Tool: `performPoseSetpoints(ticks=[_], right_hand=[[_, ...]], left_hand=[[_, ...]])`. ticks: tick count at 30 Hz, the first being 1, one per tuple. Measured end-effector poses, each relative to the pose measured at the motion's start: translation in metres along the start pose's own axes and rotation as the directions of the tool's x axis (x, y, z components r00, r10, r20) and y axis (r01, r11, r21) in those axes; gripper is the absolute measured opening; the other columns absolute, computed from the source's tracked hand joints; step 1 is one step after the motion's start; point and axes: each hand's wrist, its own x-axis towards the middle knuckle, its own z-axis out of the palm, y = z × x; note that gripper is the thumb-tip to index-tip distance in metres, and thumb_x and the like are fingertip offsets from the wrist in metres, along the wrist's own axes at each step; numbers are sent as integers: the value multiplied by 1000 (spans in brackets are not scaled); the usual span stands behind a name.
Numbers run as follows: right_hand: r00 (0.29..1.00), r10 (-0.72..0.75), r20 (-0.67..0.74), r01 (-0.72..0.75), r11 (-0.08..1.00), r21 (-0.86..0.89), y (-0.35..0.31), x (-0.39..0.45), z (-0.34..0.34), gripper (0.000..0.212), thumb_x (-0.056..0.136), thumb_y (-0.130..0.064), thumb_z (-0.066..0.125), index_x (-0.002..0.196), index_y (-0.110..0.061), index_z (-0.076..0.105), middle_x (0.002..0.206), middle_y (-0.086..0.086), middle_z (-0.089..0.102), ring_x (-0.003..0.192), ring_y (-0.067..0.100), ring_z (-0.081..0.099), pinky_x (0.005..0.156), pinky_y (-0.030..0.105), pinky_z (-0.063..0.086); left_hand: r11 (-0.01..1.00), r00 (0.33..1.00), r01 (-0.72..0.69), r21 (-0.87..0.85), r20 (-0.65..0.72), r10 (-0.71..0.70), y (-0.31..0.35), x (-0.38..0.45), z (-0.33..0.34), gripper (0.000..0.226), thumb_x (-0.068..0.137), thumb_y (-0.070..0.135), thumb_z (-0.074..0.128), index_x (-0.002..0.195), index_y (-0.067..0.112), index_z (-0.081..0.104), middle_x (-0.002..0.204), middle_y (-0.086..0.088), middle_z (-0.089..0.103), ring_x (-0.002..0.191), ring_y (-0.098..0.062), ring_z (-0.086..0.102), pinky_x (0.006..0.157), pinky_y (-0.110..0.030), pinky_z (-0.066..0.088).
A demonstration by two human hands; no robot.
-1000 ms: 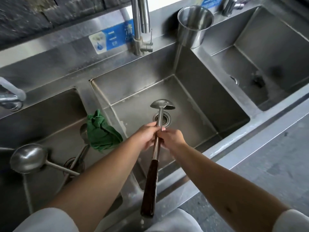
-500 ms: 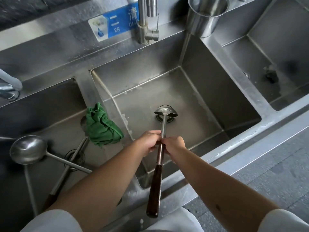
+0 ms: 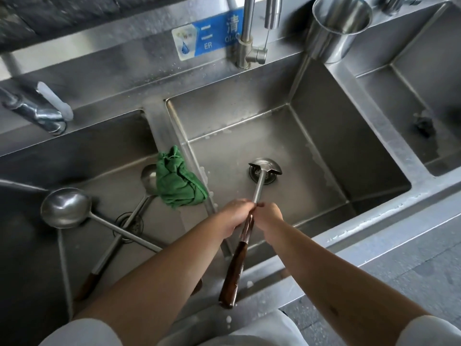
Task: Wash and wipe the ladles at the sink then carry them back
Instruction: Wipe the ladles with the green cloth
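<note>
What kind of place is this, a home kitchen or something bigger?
Probably a commercial kitchen's washing station: a stainless steel sink with several basins in a row, a blue wall sign, and long-handled ladles lying in the left basin.

Steel sink (image 3: pixel 374 221); cloth (image 3: pixel 178 182), perhaps damp

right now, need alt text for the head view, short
Both hands, left hand and right hand, grip a wooden-handled ladle over the middle sink basin, its bowl above the drain. Two more ladles lie crossed in the left basin, beside a green cloth draped on the divider.
</note>
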Motion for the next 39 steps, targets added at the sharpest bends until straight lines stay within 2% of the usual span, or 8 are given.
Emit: performPoseSetpoints(ticks=[5,8,10,15,23,27,32,39], right_hand=[[986,-105,-130,94,992,-86,-15,-28,7,37,84,-19,60,120,-8,59,121,11,61,112,30,59,90,36,48],[922,-342,-180,338,940,-49,-32,-66,17,48,87,-10,56,134,-12,53,138,6,50,128,25,48,110,40,39],[825,-537,-174,532,843,-80,-37,-97,26,44,87,-6,55,131,-15,55,131,1,52,125,20,48,109,38,39],[559,-828,54,827,551,-113,-52,-160,73,26,89,-6,59,112,-14,66,110,-4,61,105,13,54,89,25,44],[642,-513,570,707,684,-180,-67,-174,191,15,94,-33,53,102,-28,65,90,-12,63,79,-2,56,65,18,41],[713,-355,605,639,683,-353,-61,-147,255,9,89,-26,58,81,-21,58,79,-2,57,70,12,53,59,31,46],[795,-235,559,584,547,-600,-46,-96,315,27,93,-23,54,116,-12,61,115,10,62,96,24,61,68,24,40],[853,-248,459,516,526,-676,-9,-55,363,50,82,-32,63,129,-22,49,125,6,57,115,30,56,94,39,49]], left_hand=[[995,998,-57,79,23,55,-3,-30,-19,35,97,30,41,110,12,67,122,-12,63,115,-27,56,101,-40,44],[993,993,-118,-26,-11,117,-11,-61,-43,30,88,42,46,95,21,67,94,7,68,103,-18,59,105,-48,43],[973,990,-136,-184,8,140,-21,-86,-63,20,95,36,50,93,22,63,71,11,60,90,-20,58,105,-45,41],[925,991,-115,-362,-110,80,-81,-126,-132,24,99,32,54,120,21,58,117,2,65,114,-17,60,105,-38,44],[928,921,52,-369,-342,-187,-199,-126,-214,12,93,31,58,102,24,63,113,-2,61,94,-13,59,89,-32,44],[979,888,154,-130,-416,-195,-241,-124,-253,44,94,29,54,129,3,58,122,-13,60,113,-27,57,96,-30,41],[952,848,305,29,-463,-257,-303,-87,-301,34,86,43,57,108,18,61,100,-10,69,90,-30,68,68,-30,49],[891,899,289,350,-420,-126,-353,-23,-328,49,90,29,63,135,18,47,134,-11,52,122,-30,52,99,-34,41]])
